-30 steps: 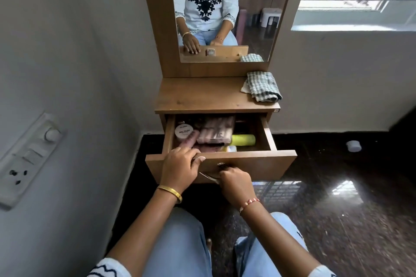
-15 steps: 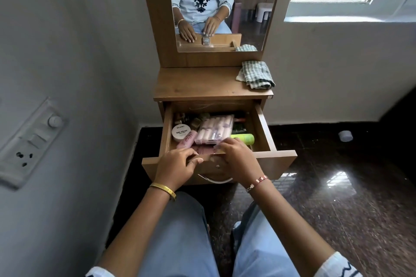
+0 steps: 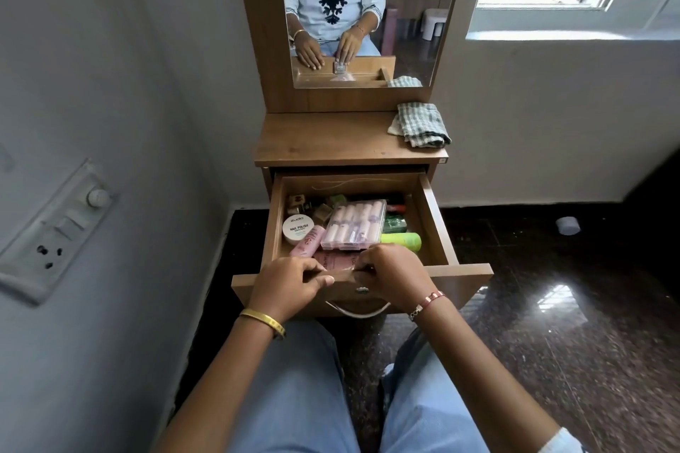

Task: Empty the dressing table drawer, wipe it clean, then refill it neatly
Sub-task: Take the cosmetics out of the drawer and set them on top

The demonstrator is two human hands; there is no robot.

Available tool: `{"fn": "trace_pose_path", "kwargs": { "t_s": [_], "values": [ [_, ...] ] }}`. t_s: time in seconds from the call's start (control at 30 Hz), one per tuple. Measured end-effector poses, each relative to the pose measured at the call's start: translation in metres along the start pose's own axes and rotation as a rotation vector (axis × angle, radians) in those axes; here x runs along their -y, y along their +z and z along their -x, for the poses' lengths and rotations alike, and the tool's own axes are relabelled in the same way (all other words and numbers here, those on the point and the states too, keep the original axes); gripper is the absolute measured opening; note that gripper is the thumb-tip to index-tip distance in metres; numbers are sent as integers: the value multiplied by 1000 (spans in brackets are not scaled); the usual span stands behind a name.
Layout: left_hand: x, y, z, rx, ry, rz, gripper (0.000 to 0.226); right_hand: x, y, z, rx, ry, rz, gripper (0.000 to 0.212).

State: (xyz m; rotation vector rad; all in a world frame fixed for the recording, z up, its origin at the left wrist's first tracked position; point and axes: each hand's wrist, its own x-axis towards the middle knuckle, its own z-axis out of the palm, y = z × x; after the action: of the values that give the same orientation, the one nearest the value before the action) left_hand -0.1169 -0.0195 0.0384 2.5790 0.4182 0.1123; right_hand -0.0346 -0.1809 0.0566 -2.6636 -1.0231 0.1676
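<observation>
Wooden drawer (image 3: 434,221) is pulled out and still full, so we start emptying it.

We think it is best to lift one thing at a time and set it on the counter (image 3: 331,140) beside the checked cloth (image 3: 423,123), so nothing spills. Our left hand (image 3: 290,281) curls over the drawer's front edge, fingers bent, holding the wood. Our right hand (image 3: 393,274) rests on the same edge with fingers pinched close at a pink packet (image 3: 336,259); we cannot tell if it has hold of it. The clear case (image 3: 355,224), white jar (image 3: 297,228) and green tube (image 3: 403,241) lie inside, untouched.
</observation>
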Motion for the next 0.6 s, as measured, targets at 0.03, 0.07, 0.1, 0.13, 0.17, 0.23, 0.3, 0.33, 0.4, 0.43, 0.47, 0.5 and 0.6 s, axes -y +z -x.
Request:
{"fn": "trace_pose_path", "kwargs": {
  "t_s": [0.03,0.07,0.1,0.13,0.17,0.23,0.3,0.33,0.4,0.43,0.47,0.5,0.6],
  "values": [
    [0,0,0,4,-5,-6,26,0,0,0,1,4,-10,23],
    [1,0,0,11,-13,-8,26,-1,0,0,3,8,-22,23],
    [1,0,0,23,-25,-5,27,-1,-1,1,6,9,-37,22],
    [1,-1,-1,40,-37,-3,27,-2,-2,0,14,12,-52,21],
    [0,-2,-3,67,-48,-3,26,-3,-3,-1,25,18,-69,20],
    [-2,-9,-8,162,-72,29,20,-7,-8,-6,48,54,-138,22],
    [-2,-15,-17,268,-98,160,16,-16,-13,-17,43,130,-266,27],
    [-2,-17,-23,294,-108,234,17,-21,-15,-24,22,178,-338,28],
    [-4,-17,-35,269,-125,349,21,-33,-15,-40,-40,305,-452,29],
    [-7,-16,-42,234,-139,399,20,-39,-13,-49,-66,379,-480,30],
    [-11,-14,-48,194,-154,439,20,-43,-10,-57,-74,449,-494,32],
    [-15,-10,-54,153,-165,475,19,-48,-5,-64,-60,503,-502,34],
    [-21,5,-74,-4,-238,550,19,-51,8,-77,-7,589,-536,40]
  ]
}}
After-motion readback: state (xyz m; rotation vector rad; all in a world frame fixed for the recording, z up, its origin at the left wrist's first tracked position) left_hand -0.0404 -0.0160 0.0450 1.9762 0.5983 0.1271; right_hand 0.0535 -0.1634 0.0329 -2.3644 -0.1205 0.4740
